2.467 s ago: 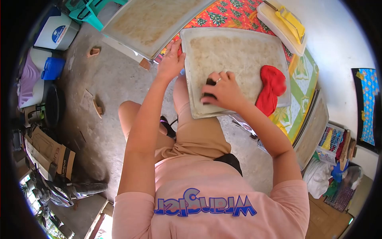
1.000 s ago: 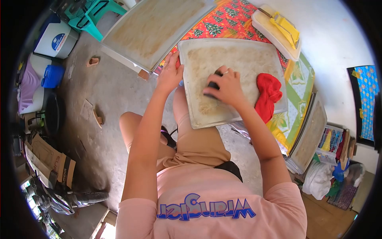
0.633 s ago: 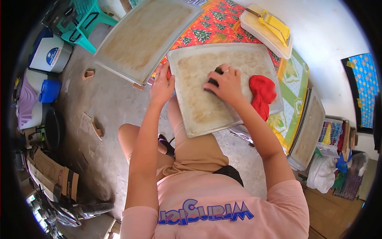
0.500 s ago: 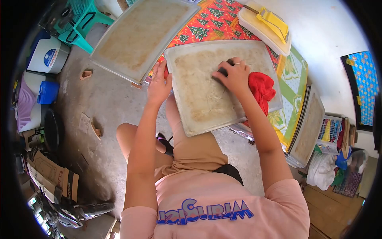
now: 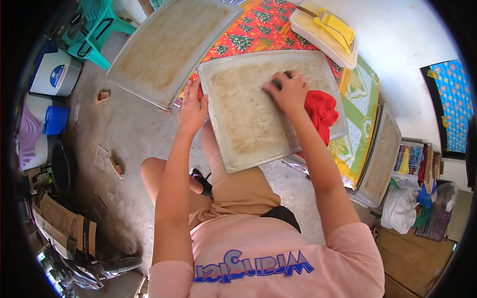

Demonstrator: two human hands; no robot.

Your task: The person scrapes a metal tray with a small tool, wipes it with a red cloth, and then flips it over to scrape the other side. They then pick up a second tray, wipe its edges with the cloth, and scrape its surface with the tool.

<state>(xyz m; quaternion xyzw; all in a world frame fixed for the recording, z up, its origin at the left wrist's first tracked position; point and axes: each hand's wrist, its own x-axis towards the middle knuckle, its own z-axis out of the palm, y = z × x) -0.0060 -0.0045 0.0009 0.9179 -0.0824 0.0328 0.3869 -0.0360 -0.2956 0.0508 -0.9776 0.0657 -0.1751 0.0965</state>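
Observation:
A flat, greyish tray point(image 5: 248, 119) with brown stains and a pale rim lies on the table, its near edge over my lap. My right hand point(image 5: 290, 93) presses a small dark block point(image 5: 276, 83) onto its upper middle; the fingers cover most of the block, so its kind is unclear. Beside my right wrist, a crumpled red cloth point(image 5: 320, 111) rests on the tray's right side. My left hand point(image 5: 192, 109) lies along the tray's left edge, fingers stretched out and holding nothing that I can see.
A second stained tray point(image 5: 174, 49) sits at the left, reaching past the table edge. Behind is a red tree-patterned tablecloth point(image 5: 248, 37). A lidded container point(image 5: 298, 25) carries a yellow tool point(image 5: 335, 29). Stacked trays point(image 5: 380, 154) stand at the right; a green chair point(image 5: 107, 30) is far left.
The whole view has shifted slightly. My right hand and the dark block have moved a little toward the tray's far edge. The left hand stays at the left edge.

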